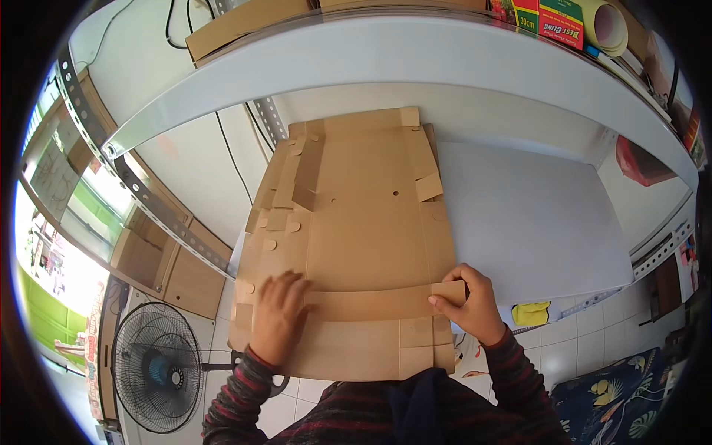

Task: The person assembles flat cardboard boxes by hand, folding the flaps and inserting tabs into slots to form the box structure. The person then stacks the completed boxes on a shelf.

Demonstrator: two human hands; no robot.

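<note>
A flattened brown cardboard box (356, 245) with cut tabs, slots and folded side flaps lies on a shelf in front of me. Across its near part runs a long cardboard flap (374, 304), raised along a crease. My right hand (475, 308) pinches the right end of this flap between thumb and fingers. At the flap's left end, my left hand (278, 319) rests over the cardboard with its fingers apart and slightly blurred; it grips nothing that I can see.
A white metal shelf beam (415, 52) crosses overhead, carrying boxes and a paper roll (604, 28). The pale shelf board (526, 215) extends right. Lower left stands a black fan (157, 367). A yellow cloth (531, 314) and a patterned dark fabric (612, 397) are at lower right.
</note>
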